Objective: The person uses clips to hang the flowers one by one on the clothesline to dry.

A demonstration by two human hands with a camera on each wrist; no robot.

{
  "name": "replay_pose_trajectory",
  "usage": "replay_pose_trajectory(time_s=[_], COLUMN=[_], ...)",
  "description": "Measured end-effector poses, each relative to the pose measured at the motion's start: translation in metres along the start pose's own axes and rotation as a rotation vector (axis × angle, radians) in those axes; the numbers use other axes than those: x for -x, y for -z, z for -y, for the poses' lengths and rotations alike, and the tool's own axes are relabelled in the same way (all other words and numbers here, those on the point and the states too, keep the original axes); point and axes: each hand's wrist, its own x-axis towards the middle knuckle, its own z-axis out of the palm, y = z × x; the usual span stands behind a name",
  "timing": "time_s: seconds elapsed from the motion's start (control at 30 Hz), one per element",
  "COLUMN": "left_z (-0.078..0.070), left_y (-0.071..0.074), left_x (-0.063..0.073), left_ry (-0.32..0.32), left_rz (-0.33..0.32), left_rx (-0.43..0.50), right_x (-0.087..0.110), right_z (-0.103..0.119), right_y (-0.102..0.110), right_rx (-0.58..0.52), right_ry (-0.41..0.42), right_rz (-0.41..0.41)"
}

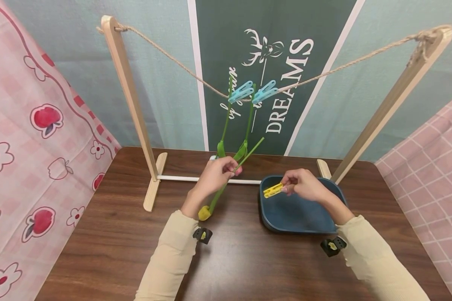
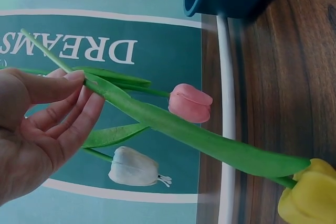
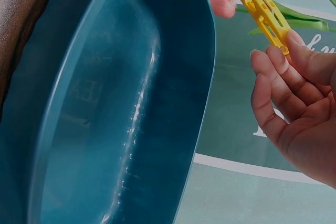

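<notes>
My left hand [image 1: 219, 174] pinches the green stem of a yellow tulip [image 2: 310, 192] between thumb and fingers; the bloom hangs down to the lower left in the head view. A yellow clothespin [image 1: 273, 190] is pinched at one end by my right hand [image 1: 303, 184], above the blue basin [image 1: 265, 217]. Two blue clothespins [image 1: 241, 92] hold a pink tulip [image 2: 190, 103] and a white tulip [image 2: 134, 166] by their stems on the sagging rope [image 1: 173, 59]. Those two blooms hang upside down behind my left hand, mostly hidden in the head view.
Wooden posts [image 1: 126, 88] at left and right carry the rope, joined low down by a white rod [image 1: 181, 178]. The brown table [image 1: 233, 255] lies beneath. A green printed cloth [image 1: 218, 37] hangs behind, with pink patterned cloths [image 1: 26, 167] at both sides.
</notes>
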Motion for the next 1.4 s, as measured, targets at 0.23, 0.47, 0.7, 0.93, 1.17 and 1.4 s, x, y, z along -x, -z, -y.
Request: replay_pose_trajectory(time_s=[0.23,0.47,0.7,0.93,1.17,1.4], left_z=[-0.002,-0.002,-0.007,-0.015,-0.02,-0.025], left_y=[0.001,0.001,0.001,0.001,0.001,0.0], left_x=[-0.004,-0.005,-0.007,-0.012,-0.017,-0.022], left_ry=[-0.016,-0.046,-0.063,-0.066,-0.097,-0.107], left_rz=[0.002,-0.019,-0.026,-0.019,-0.027,-0.032], left_rx=[0.015,-0.011,-0.003,-0.01,-0.057,-0.08], right_x=[-0.001,0.0,-0.001,-0.001,0.0,0.002], right_z=[0.0,0.0,0.0,0.0,-0.001,-0.001], right_y=[0.0,0.0,0.0,0.0,0.001,0.002], right_rx=[0.003,0.018,0.008,-0.011,-0.002,0.013], right_ry=[0.007,0.007,0.004,-0.007,-0.007,-0.004], right_rz=[0.003,0.008,0.008,0.004,-0.004,-0.011])
